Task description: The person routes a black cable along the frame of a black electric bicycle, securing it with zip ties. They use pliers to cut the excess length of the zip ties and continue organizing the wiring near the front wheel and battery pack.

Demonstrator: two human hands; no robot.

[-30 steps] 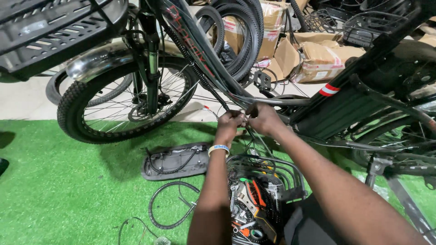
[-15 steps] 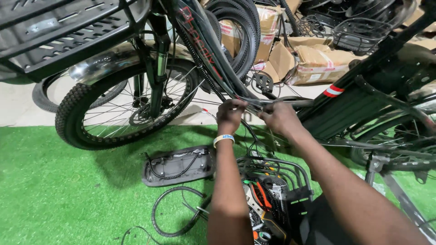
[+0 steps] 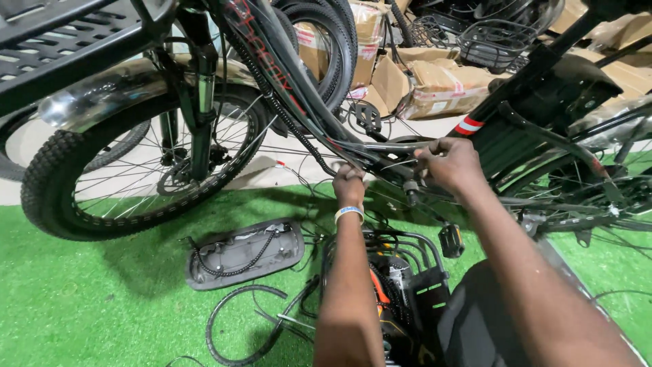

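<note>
Glossy black metal frame [image 3: 380, 146]; knobby matt rubber tyre [image 3: 47, 170]; rough green artificial turf [image 3: 81, 306]; cardboard boxes [image 3: 441, 85].

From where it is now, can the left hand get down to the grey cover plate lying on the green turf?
Probably yes. The left hand is up at the bike frame, and the grey cover plate lies below and to its left on the turf. Only loose thin cables hang between them; nothing solid blocks the way.

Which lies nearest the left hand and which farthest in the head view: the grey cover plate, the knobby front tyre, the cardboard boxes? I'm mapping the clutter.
From the left hand, on the bike frame:
1. Grey cover plate, on the green turf just below and to its left.
2. Cardboard boxes, up behind the frame, to its right.
3. Knobby front tyre, far left; only its inner rim comes nearer.
</note>
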